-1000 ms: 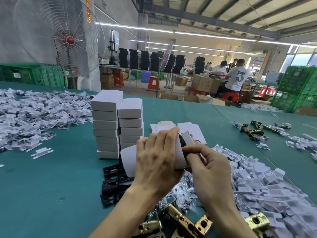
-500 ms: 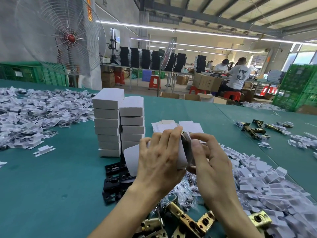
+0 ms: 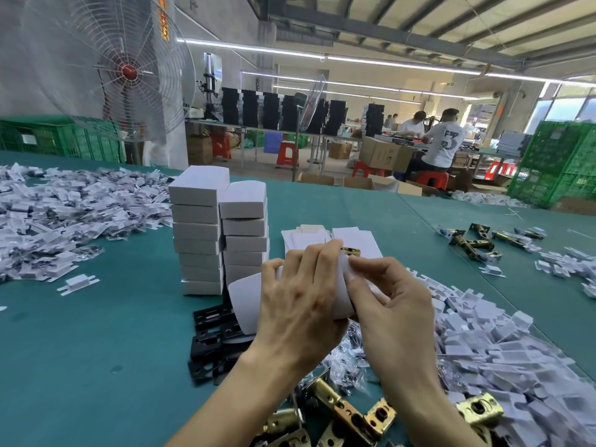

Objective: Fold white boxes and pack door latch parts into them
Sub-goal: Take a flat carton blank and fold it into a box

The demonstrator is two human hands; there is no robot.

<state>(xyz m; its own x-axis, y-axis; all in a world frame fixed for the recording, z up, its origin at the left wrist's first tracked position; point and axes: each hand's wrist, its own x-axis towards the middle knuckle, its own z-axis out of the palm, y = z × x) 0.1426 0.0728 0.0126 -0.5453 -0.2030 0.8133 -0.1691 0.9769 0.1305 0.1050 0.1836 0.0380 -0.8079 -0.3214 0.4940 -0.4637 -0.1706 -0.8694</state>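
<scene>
I hold a white box point(image 3: 246, 300) above the green table, its left flap still spread open. My left hand point(image 3: 301, 301) grips the box body from behind. My right hand point(image 3: 392, 304) pinches the small right-end flap. A brass latch part point(image 3: 351, 251) peeks out of the box's top right end. Brass door latches point(image 3: 346, 411) lie at the near edge below my wrists. Two stacks of closed white boxes point(image 3: 219, 233) stand to the left of my hands. Flat box blanks point(image 3: 322, 238) lie just behind them.
Black plates point(image 3: 211, 337) lie under the box. White folded inserts are heaped at right point(image 3: 503, 350) and far left point(image 3: 58, 217). More brass latches point(image 3: 474, 241) lie far right. A big fan point(image 3: 129, 72), green crates point(image 3: 561, 162) and seated workers point(image 3: 443, 141) are beyond the table.
The box has been lifted slightly and its right end is now nearly closed; my right fingers moved from inside the opening to pinching the end flap. A brass part now shows at the top.
</scene>
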